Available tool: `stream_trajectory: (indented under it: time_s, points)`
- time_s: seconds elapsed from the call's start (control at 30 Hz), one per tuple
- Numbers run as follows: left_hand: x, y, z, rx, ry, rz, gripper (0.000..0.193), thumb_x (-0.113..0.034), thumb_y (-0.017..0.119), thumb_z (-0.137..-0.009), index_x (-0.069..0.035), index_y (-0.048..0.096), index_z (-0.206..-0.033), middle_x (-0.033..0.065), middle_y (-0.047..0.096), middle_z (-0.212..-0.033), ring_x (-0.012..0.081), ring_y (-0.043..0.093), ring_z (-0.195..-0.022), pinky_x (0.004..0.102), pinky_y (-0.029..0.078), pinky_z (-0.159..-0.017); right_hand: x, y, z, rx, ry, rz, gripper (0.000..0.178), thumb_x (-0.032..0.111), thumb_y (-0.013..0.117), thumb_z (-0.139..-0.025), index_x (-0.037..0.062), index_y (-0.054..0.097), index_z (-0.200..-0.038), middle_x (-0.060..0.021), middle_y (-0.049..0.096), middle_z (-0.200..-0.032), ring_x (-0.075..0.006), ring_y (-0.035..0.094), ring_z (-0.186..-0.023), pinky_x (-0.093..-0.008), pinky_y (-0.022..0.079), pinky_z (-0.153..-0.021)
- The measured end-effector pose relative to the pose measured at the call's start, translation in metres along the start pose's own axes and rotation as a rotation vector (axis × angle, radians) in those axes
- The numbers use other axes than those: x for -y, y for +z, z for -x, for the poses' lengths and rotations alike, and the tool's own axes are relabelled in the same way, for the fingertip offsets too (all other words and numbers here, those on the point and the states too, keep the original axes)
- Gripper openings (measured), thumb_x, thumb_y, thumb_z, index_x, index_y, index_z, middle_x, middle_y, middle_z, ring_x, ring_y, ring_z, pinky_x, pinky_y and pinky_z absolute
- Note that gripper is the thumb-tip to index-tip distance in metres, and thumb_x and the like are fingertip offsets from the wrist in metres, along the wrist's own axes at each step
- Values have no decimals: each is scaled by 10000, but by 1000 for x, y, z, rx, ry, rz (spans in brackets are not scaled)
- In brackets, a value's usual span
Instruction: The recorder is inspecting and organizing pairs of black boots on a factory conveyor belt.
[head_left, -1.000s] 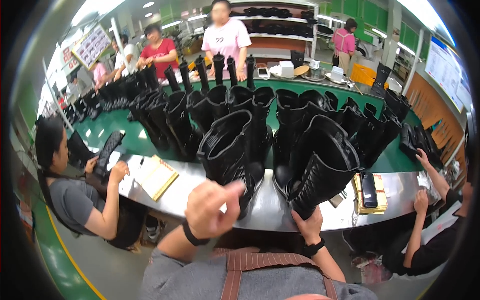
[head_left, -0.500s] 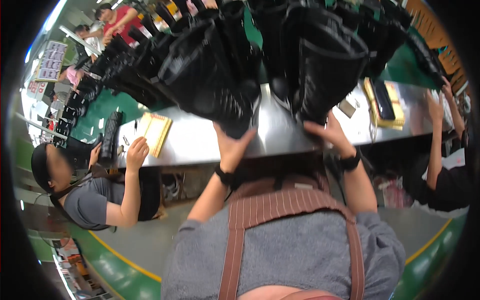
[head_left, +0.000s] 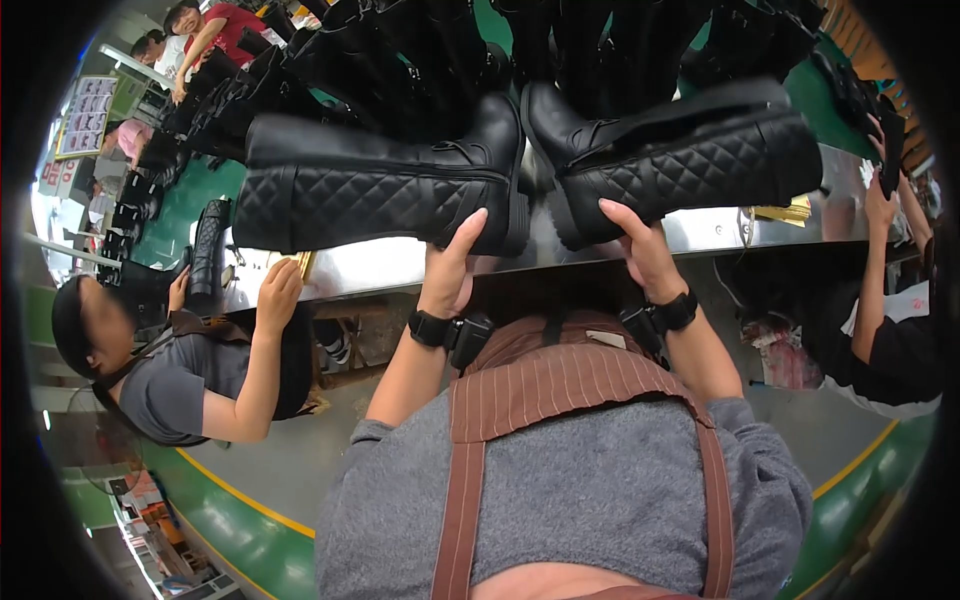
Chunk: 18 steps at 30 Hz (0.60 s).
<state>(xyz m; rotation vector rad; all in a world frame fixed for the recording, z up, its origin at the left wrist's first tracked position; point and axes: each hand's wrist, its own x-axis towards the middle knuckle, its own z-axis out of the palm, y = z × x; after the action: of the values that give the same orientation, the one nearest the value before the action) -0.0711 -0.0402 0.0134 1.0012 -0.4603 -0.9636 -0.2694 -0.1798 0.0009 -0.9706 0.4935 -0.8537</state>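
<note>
Below the grip, nearest the body, lies a brown striped apron (head_left: 575, 390) over a grey top. Black wristbands (head_left: 432, 328) circle both wrists, just beneath the hands. The left hand (head_left: 450, 270) clasps the left boot (head_left: 365, 195) by its heel end, thumb laid along the near side; its other fingers are mostly hidden. The right hand (head_left: 650, 255) clasps the right boot (head_left: 690, 165) in the same way, thumb against the heel. Both black quilted boots are tipped sideways, shafts running outward from the grip, toes pointing away beyond it, soles facing each other; whether the toes touch, I cannot tell. Under and behind the boots runs a shiny metal table edge (head_left: 365, 268). Off to the left of the grip, a seated co-worker (head_left: 190, 375) has one hand beside another quilted boot (head_left: 208, 250). Well to its right, a second co-worker (head_left: 890, 330) holds up a dark object. Beyond the grip, more black boots (head_left: 345, 70) crowd a green surface (head_left: 165, 225); farther off, upper left, is a person in red (head_left: 235, 35).
</note>
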Motion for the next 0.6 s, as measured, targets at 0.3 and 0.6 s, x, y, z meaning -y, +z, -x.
stream_trajectory:
  time_s: [0.3, 0.6]
  points:
    - [5, 13, 7, 92, -95, 245, 377, -89, 623, -897, -49, 531, -1260, 96, 589, -1200, 232, 583, -1111, 441, 503, -951, -3, 14, 4, 5, -21, -225, 329, 112, 626, -857, 36, 585, -1174, -69, 626, -1133, -187, 602, -1054, -336, 467, -958]
    - [-14, -5, 0, -83, 230, -188, 344, -32, 714, -819, -24, 614, -1149, 59, 632, -1121, 139, 612, -980, 280, 491, -886, 29, -21, -16, -228, -162, 797, 305, 126, 726, -788, -31, 654, -1040, -64, 686, -959, -154, 635, -870, -294, 493, -811]
